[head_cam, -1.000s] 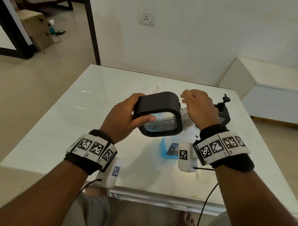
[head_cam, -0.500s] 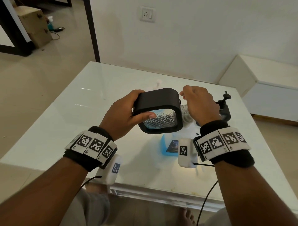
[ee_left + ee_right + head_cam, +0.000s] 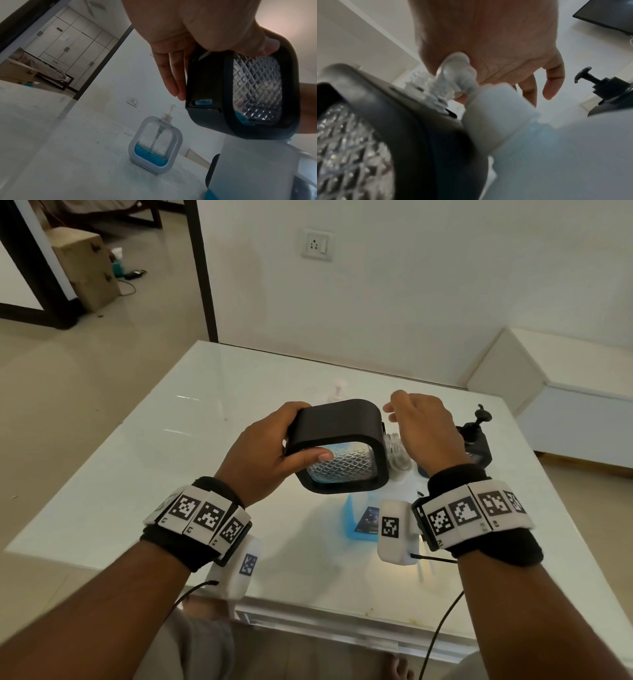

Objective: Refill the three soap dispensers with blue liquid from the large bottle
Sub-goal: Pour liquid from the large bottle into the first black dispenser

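My left hand [image 3: 274, 450] grips a black-framed soap dispenser [image 3: 337, 453] with a clear diamond-cut panel. It is tipped on its side above the table, and its bare clear threaded neck [image 3: 394, 446] points right. A little blue liquid pools in its low corner [image 3: 240, 117]. My right hand [image 3: 421, 433] hovers over the neck with relaxed fingers and grips nothing I can see. Below them stands the large translucent bottle [image 3: 356, 518] of blue liquid, its white top [image 3: 462, 75] close under my right palm. A white dispenser [image 3: 155, 144] with its pump on holds a low blue layer.
A second black dispenser [image 3: 478, 440] with a black pump stands on the white glass table [image 3: 171, 457] just right of my right hand. A white low cabinet [image 3: 565, 405] is beyond the table's right edge. A wall with a socket is behind the table.
My right hand has let go of the dispenser's neck, and its fingers have lifted and spread. My left hand still holds the tipped dispenser in about the same place.
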Motion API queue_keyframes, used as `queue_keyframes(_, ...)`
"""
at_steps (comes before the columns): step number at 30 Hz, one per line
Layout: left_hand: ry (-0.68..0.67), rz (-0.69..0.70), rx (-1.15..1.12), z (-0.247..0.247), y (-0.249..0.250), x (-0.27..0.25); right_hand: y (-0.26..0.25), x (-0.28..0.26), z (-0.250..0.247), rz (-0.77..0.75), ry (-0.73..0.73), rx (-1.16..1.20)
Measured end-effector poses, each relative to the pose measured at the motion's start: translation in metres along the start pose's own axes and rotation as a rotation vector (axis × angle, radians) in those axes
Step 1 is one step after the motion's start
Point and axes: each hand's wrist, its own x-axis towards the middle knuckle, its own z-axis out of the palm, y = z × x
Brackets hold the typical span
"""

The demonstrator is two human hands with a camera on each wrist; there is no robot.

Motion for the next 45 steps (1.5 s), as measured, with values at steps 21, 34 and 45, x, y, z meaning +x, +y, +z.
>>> queue_keyframes(21,0.004,0.003,0.001,0.001,-0.001,0.000,0.004,0.003,0.004,-0.009,0.013,0.032)
queue_keyframes(34,0.000,-0.012,-0.002,0.000,0.000,-0.001,0.009,0.003,0.006,0.006,0.009,0.081)
queue_keyframes(45,0.001,-0.013,0.008,0.000,0.000,-0.002,0.010,0.002,0.007,0.040,-0.027,0.056)
